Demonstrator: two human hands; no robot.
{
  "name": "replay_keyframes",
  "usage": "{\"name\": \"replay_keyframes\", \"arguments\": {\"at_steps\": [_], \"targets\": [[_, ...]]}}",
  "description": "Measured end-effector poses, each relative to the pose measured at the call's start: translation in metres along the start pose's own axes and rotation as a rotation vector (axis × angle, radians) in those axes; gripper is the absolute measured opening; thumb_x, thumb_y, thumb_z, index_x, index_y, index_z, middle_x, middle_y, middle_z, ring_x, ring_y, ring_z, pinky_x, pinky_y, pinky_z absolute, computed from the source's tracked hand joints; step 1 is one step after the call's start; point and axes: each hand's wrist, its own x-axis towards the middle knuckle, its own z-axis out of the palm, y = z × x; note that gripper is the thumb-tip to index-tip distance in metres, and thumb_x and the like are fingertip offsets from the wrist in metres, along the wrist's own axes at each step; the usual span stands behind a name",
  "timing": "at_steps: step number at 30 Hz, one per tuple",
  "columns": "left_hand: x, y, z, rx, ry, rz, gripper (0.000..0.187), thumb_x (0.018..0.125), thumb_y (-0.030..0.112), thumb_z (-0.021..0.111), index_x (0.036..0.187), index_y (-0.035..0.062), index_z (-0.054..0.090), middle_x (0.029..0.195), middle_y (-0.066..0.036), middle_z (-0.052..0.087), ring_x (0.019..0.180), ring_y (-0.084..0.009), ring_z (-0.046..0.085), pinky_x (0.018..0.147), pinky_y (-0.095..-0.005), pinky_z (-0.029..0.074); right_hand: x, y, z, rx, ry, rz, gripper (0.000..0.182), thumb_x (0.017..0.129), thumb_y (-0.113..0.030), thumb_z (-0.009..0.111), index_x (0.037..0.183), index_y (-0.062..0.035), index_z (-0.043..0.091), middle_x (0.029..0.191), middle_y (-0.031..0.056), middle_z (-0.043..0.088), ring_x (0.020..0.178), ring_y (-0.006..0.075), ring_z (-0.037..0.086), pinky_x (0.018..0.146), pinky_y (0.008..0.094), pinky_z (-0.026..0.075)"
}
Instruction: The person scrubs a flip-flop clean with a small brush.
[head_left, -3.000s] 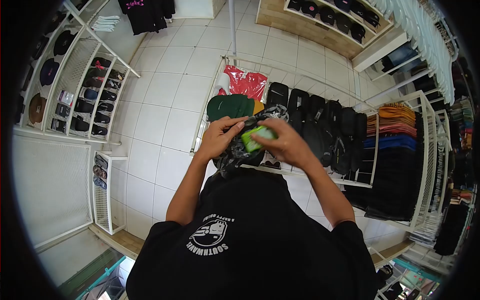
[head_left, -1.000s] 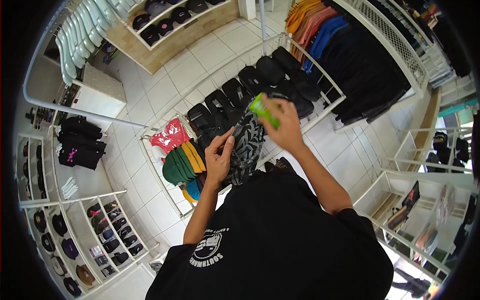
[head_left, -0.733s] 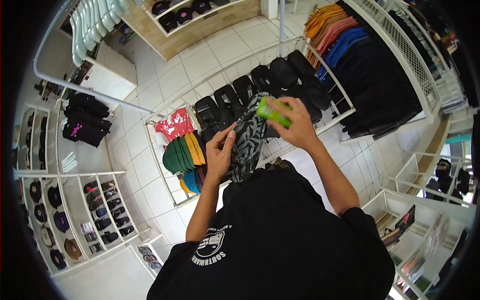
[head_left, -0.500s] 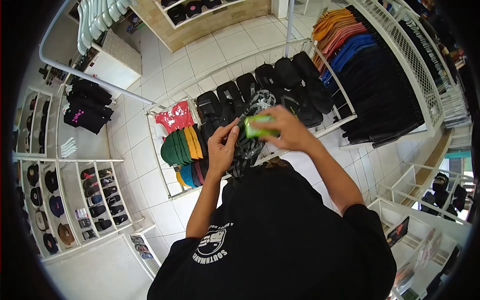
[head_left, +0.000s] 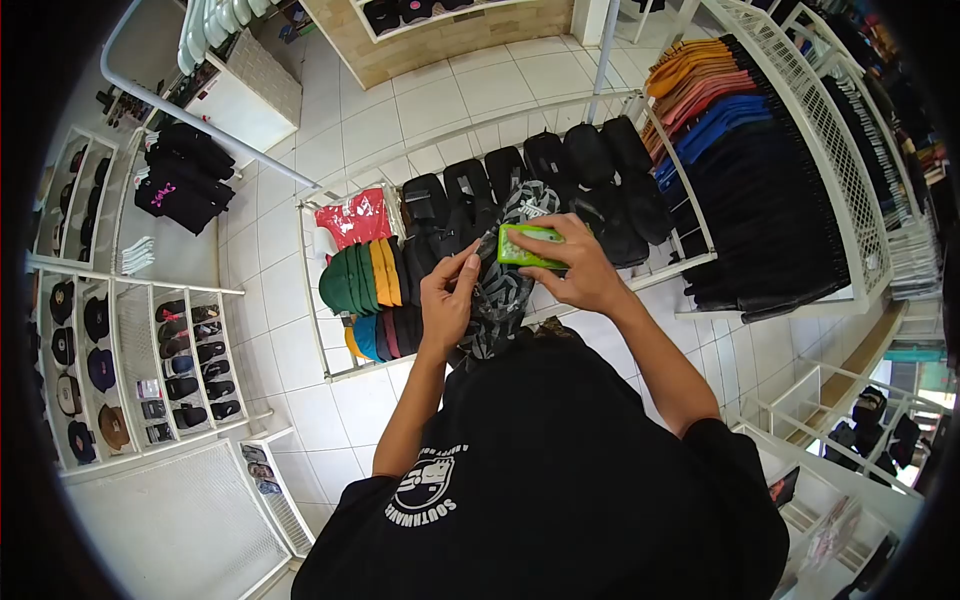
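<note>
- Black shirt with a white round logo fills the near foreground, worn by the person looking down.
- Left hand grips the side of a patterned bag, fingers and thumb closed on its grey-and-black fabric.
- Right hand is clamped on a green card, thumb under and fingers over it, holding it flat against the upper part of the bag.
- Both hands sit close together, just apart, with the bag between them at chest height.
- The bag hangs upright in front of a white wire rack, its lower end hidden by the shirt.
- On the rack just left of the left hand stands a row of folded caps in green, orange and dark shades, with blue and red ones below.
- Behind the bag a row of black bags lines the rack's far side.
- A red packet lies at the rack's far left corner.
- To the right, hanging clothes run from orange through pink and blue to black.
- Far left, white wire shelves hold caps and small dark items.
- White floor tiles stretch beyond the rack to a wooden shelf unit at the far wall.
</note>
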Motion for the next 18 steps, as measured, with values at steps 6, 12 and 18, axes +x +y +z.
{"name": "replay_keyframes", "arguments": {"at_steps": [6,12,18], "targets": [[-0.008,-0.005,0.005,-0.083,-0.009,-0.045,0.030,0.106,0.017,0.066,0.131,0.0017,0.073,0.086,0.006,0.055,0.078,-0.0017,0.045,0.070,-0.0189,0.036,0.006,0.035,0.000,-0.203,0.268,0.229,0.049,0.083,-0.021,0.084,0.131,-0.0195,0.075,0.121,0.0141,0.066,0.109,0.0344,0.061,0.098,0.0440,0.050],[-0.011,-0.006,0.009,-0.107,-0.010,-0.050,0.030,0.106,0.016,0.066,0.132,0.0026,0.072,0.087,0.006,0.056,0.077,-0.0017,0.044,0.066,-0.0203,0.034,0.005,0.045,-0.004,-0.110,0.209,0.263,0.051,0.086,-0.021,0.082,0.136,-0.0196,0.072,0.119,0.0135,0.066,0.108,0.0346,0.061,0.095,0.0438,0.051],[-0.009,-0.012,0.002,-0.102,-0.010,-0.065,0.031,0.106,0.016,0.065,0.132,0.0009,0.072,0.096,0.004,0.065,0.081,-0.0021,0.051,0.070,-0.0193,0.040,0.002,0.004,0.003,-0.060,0.044,0.035,0.055,0.084,-0.019,0.083,0.137,-0.0199,0.071,0.119,0.0141,0.065,0.111,0.0338,0.061,0.099,0.0412,0.049]]}}
